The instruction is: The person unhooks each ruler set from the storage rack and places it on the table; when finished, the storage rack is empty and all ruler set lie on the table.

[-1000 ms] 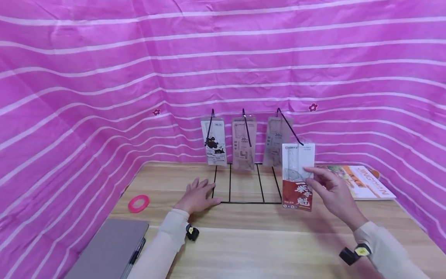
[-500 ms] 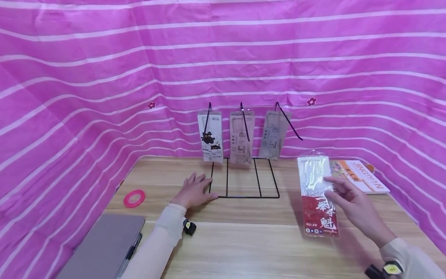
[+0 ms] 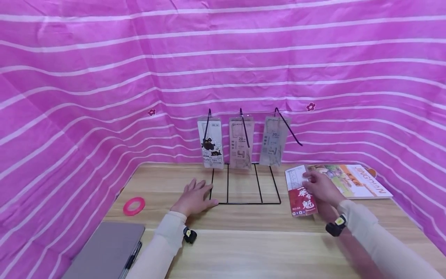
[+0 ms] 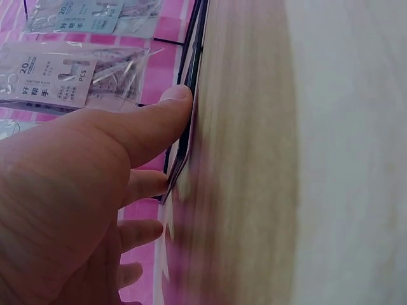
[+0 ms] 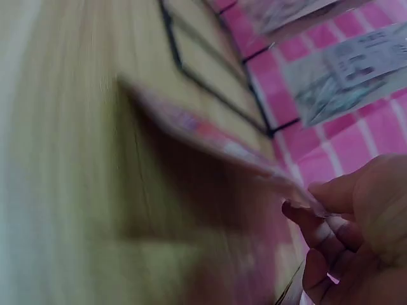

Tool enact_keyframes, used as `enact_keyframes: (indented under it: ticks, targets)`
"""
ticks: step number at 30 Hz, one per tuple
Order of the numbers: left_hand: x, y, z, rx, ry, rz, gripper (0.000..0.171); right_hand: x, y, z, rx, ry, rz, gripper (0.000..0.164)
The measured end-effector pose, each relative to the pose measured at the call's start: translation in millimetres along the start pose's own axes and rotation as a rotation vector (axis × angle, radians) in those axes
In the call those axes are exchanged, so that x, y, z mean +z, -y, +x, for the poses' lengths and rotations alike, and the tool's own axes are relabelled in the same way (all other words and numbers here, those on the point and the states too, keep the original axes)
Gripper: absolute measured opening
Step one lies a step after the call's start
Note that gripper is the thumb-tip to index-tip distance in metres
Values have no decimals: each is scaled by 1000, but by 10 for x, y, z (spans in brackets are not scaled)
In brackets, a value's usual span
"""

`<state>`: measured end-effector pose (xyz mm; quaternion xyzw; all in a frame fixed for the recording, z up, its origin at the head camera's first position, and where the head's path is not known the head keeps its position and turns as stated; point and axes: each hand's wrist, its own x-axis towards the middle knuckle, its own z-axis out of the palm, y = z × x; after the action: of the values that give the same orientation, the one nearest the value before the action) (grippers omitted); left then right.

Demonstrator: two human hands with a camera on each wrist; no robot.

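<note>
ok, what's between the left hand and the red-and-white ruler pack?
The black wire base of the rack, then a narrow bare strip of tabletop before the red-and-white ruler pack. The head view shows it.

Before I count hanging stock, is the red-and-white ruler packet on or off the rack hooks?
Off: the right hand pinches the ruler packet over the tabletop, clear of the nearest hook, whose tip is bare.
</note>
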<state>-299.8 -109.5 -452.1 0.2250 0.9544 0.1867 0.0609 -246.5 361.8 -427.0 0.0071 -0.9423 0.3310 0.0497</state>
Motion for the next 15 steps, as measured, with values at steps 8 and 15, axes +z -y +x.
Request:
enact_keyframes:
  ticks: [8,15]
  targets:
    - [-14,-23,6,-2,-3,0,79,129,-92,239,10,12,-150,36]
    - [-3,0,30,0,11,8,80,161,20,204,112,-65,-231,37]
